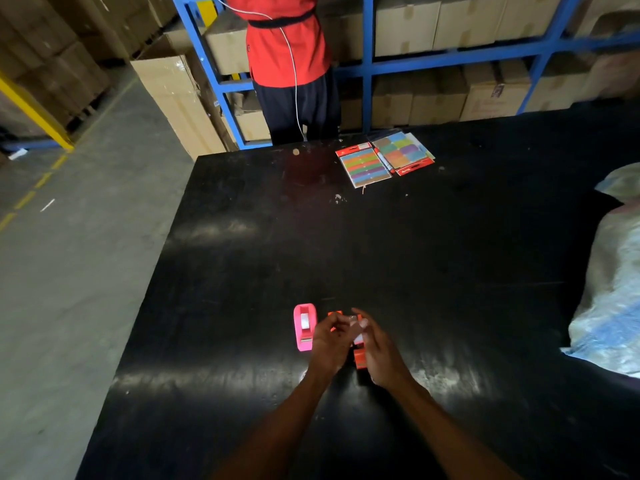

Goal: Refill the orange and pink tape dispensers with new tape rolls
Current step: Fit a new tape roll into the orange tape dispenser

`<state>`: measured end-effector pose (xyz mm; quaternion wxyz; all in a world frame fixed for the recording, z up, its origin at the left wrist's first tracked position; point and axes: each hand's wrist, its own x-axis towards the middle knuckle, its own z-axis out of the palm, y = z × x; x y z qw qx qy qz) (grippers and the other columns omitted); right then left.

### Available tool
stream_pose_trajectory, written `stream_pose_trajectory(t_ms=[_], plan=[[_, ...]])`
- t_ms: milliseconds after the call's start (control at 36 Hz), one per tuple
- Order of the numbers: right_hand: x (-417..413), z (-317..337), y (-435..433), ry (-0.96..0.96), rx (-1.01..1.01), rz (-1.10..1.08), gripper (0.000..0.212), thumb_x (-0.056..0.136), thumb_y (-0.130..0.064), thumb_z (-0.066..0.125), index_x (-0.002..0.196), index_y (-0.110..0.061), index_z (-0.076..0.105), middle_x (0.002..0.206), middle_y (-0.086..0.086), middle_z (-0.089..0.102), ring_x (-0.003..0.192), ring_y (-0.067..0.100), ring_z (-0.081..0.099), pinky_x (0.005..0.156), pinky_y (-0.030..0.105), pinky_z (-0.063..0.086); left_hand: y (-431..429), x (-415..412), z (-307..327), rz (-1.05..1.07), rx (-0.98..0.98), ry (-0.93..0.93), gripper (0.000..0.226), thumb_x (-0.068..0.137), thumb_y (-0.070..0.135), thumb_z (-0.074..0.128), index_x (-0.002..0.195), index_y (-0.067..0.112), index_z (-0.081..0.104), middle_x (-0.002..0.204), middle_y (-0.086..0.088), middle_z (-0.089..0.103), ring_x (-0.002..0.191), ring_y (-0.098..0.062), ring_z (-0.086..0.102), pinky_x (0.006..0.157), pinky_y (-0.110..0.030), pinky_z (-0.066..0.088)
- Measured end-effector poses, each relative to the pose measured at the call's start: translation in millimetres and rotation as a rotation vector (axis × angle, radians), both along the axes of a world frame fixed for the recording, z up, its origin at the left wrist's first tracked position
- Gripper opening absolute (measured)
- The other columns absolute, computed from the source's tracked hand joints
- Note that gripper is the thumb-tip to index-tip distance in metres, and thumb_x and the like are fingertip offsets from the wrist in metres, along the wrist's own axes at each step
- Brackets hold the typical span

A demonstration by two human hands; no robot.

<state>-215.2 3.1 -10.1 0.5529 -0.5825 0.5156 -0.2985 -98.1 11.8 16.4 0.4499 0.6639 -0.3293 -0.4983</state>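
A pink tape dispenser stands on the black table with a white tape roll in it, just left of my hands. An orange tape dispenser sits between my hands, mostly hidden by them. My left hand is curled over its left side, fingers bent near the top. Over its right side hovers my right hand, fingertips pinching something small and pale, probably tape, above the dispenser. The picture is blurred there, so the exact grip is unclear.
Two packs of coloured sticky tabs with a red marker lie at the table's far edge. A person in a red shirt stands behind the table by blue shelving with cardboard boxes. A plastic-wrapped bundle overlaps the table's right side.
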Motion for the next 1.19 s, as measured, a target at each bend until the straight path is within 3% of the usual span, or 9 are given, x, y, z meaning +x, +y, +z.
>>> stream_pose_trajectory(t_ms=[83,139,250,361,417,639,889,1056,1194], plan=[[0.5,-0.1,-3.7,-0.063,0.019,-0.018,0.046,0.101,-0.04,0.032,0.141,-0.027,0.047,0.14,-0.003,0.057,0.127,0.0,0.053,0.108,0.022,0.039,-2.3,-3.2,5.1,0.022,-0.052,-0.019,0.028,0.081,0.018,0.076,0.09,-0.006,0.064,0.084,-0.022,0.07,0.075,-0.021,0.068,0.071,-0.027,0.056],[-1.0,2.3,-6.2,-0.069,0.025,-0.017,0.039,0.104,-0.036,0.032,0.139,-0.03,0.049,0.14,-0.007,0.056,0.126,-0.004,0.052,0.107,0.017,0.039,-3.9,-4.9,7.5,0.007,-0.067,-0.033,0.033,0.083,0.033,0.072,0.088,0.0,0.066,0.087,-0.023,0.071,0.078,-0.025,0.068,0.076,-0.039,0.056],[-5.6,3.9,-10.3,-0.078,0.042,-0.035,0.039,0.106,-0.033,0.031,0.14,-0.026,0.048,0.137,-0.006,0.058,0.124,0.003,0.056,0.107,0.024,0.042,-12.4,-0.3,2.4,0.105,0.024,-0.005,0.047,0.096,0.051,0.046,0.088,0.012,0.07,0.082,-0.011,0.074,0.076,-0.017,0.071,0.071,-0.031,0.058],[-16.8,-0.4,-12.5,-0.043,0.032,-0.077,0.038,0.107,-0.025,0.031,0.141,-0.025,0.046,0.138,-0.007,0.054,0.119,-0.013,0.051,0.101,0.007,0.035,-18.1,11.6,-11.6,0.099,0.09,-0.361,0.015,0.092,0.022,0.06,0.102,0.012,0.064,0.088,-0.004,0.068,0.08,-0.021,0.066,0.061,-0.021,0.047],[-20.2,-1.5,-13.6,-0.021,0.022,-0.087,0.036,0.107,-0.024,0.032,0.139,-0.026,0.047,0.134,-0.008,0.056,0.112,-0.022,0.05,0.092,0.0,0.036,-18.5,15.1,-24.8,-0.021,0.15,-0.537,0.028,0.088,0.016,0.061,0.115,0.012,0.058,0.107,-0.008,0.064,0.097,-0.026,0.064,0.073,-0.025,0.051],[-27.6,-4.8,-18.1,-0.05,0.02,-0.153,0.037,0.102,-0.037,0.035,0.133,-0.032,0.054,0.131,-0.012,0.061,0.121,0.003,0.058,0.108,0.029,0.042,-24.3,-1.8,-59.2,-0.334,0.287,-0.929,0.047,0.093,0.021,0.052,0.136,0.005,0.041,0.14,-0.018,0.042,0.128,-0.035,0.046,0.101,-0.046,0.046],[-32.8,-6.7,-23.6,-0.007,0.032,-0.149,0.037,0.101,-0.037,0.034,0.133,-0.035,0.052,0.135,-0.012,0.058,0.122,-0.008,0.052,0.104,0.01,0.037,-36.0,3.4,-63.7,-0.387,0.292,-0.992,0.044,0.094,0.025,0.053,0.133,0.008,0.042,0.134,-0.014,0.05,0.121,-0.03,0.053,0.096,-0.04,0.05],[-29.1,-7.9,-27.2,0.015,0.067,-0.146,0.04,0.102,-0.036,0.035,0.137,-0.025,0.052,0.137,-0.006,0.058,0.124,-0.002,0.053,0.11,0.021,0.037,-37.8,2.6,-58.5,-0.167,0.203,-0.556,0.022,0.08,0.024,0.07,0.094,0.014,0.056,0.085,-0.003,0.068,0.084,-0.026,0.068,0.076,-0.035,0.054],[-26.5,-12.8,-25.8,0.082,0.076,-0.134,0.038,0.106,-0.027,0.034,0.14,-0.022,0.05,0.139,-0.003,0.056,0.129,0.01,0.051,0.114,0.032,0.035,-31.4,6.3,-61.3,-0.325,0.263,-0.574,0.025,0.071,0.013,0.072,0.092,0.014,0.06,0.088,-0.007,0.07,0.085,-0.023,0.066,0.078,-0.033,0.055]])
